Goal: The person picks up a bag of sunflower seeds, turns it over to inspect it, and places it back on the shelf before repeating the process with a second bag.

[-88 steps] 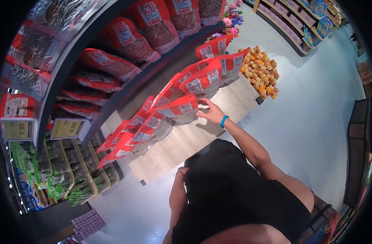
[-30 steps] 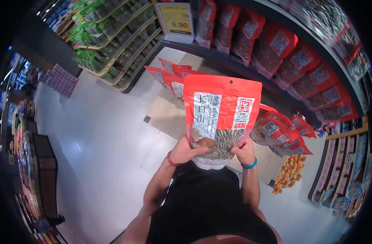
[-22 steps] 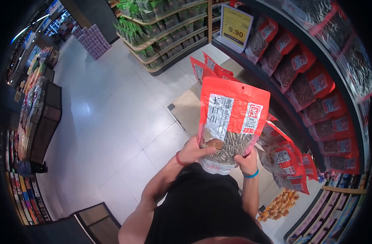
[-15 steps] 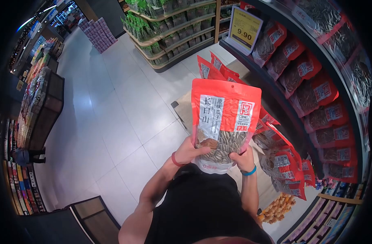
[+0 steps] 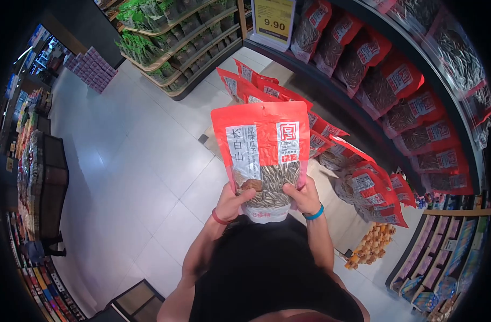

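Both hands had hold of one red bag, held up in front of the person's black top and a little apart from the desk [image 5: 334, 206]. The left hand [image 5: 229, 204], with a red wristband [image 5: 221, 219], gripped the lower left edge of the red bag [image 5: 262, 153], its thumb laid across the front. The right hand [image 5: 303, 196], with a blue wristband [image 5: 314, 213], gripped the lower right edge the same way. Both were closed around the edges, the fingers mostly hidden behind.

The front faced the wearer, upright and readable. A silvery panel on the left carried 长白山 down it in large black characters, with 原味瓜子 in a smaller column alongside. On the right, a white label bore a square red emblem, the word "China" below it and finer print too small to read; a red block with white characters closed it off. Striped seeds showed across the lower half, and pinkish lettering on the pale bottom strip was only partly legible.

Behind it, similar red bags [image 5: 366, 185] stood on the desk. More red-topped bags [image 5: 400, 79] lined the shelf above, where a yellow price sign [image 5: 273, 21] read 9.90; its smaller lines were illegible.
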A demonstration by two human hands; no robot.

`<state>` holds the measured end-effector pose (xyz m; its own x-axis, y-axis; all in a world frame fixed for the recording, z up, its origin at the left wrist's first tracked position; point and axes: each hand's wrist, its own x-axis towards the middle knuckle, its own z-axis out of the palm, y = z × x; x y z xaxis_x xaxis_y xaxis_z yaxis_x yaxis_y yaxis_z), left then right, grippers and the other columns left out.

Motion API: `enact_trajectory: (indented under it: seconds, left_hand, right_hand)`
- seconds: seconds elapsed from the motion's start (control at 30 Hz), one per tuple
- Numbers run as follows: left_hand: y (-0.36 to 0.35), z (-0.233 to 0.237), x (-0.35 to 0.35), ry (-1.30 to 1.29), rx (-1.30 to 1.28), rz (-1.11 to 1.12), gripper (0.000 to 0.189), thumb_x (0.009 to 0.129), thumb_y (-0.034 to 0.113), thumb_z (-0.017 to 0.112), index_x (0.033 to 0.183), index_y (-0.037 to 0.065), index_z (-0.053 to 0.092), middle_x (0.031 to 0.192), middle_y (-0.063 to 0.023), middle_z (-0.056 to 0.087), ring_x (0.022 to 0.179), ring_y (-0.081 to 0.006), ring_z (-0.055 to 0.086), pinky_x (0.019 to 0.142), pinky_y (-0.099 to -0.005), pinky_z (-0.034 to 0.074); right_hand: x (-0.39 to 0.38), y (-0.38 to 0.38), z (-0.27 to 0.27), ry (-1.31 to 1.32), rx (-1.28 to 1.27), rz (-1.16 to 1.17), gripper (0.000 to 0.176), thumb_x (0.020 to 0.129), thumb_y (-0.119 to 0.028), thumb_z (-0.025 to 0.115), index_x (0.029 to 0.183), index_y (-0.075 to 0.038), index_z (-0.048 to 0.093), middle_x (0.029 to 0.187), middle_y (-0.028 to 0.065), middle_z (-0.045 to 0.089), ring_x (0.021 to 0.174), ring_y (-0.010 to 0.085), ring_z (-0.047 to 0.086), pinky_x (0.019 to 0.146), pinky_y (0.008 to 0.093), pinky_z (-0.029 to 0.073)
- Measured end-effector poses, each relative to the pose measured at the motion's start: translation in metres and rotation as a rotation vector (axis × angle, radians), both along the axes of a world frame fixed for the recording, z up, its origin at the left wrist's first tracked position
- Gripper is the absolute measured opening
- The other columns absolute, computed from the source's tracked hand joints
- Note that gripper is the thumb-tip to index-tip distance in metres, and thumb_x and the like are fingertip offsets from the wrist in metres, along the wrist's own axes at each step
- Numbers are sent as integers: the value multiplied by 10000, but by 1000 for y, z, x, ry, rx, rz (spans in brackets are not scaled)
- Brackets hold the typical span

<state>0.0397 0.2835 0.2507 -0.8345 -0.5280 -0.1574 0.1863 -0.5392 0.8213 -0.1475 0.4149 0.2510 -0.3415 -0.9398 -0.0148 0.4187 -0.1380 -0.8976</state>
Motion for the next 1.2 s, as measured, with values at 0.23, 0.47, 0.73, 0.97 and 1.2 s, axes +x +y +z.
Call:
enact_trajectory:
  seconds: [0.23,0.47,0.73,0.97,1.2]
  left_hand:
    - [1,0,-10,-29,-27,-54,494,872,64,665,1311,-29,456,1219,-92,588,1128,-165,556,980,-327,435]
    - [6,-12,-19,-92,-15,-149,431,911,92,622,1296,-35,478,1225,-91,585,1114,-160,559,967,-318,437]
    - [13,-33,-37,-174,24,-137,475,1047,323,349,1367,-24,412,1332,-99,528,1218,-199,512,1039,-362,390]
    - [6,-32,-46,-83,146,-212,400,1036,216,389,1333,-48,432,1279,-102,549,1181,-186,523,1018,-345,396]
    - [5,-19,-63,-76,-24,-180,358,993,73,435,1320,-73,415,1294,-125,530,1185,-204,522,1023,-355,405]
  right_hand:
    - [-1,16,0,105,81,-72,319,907,-87,637,1188,46,567,1106,66,647,983,120,592,865,295,479]
    - [-3,38,-24,-108,162,-199,270,943,-138,605,1130,56,601,1064,71,657,929,103,596,811,286,487]
    - [7,44,-25,-111,147,-474,239,965,-140,575,1083,59,638,1004,66,673,889,98,602,788,275,493]
    - [5,73,-9,124,289,-444,217,943,-123,606,1059,52,658,986,52,686,878,96,610,784,276,504]
    - [11,84,-29,42,225,-471,245,926,-140,639,1099,32,659,975,38,691,889,83,601,793,272,505]
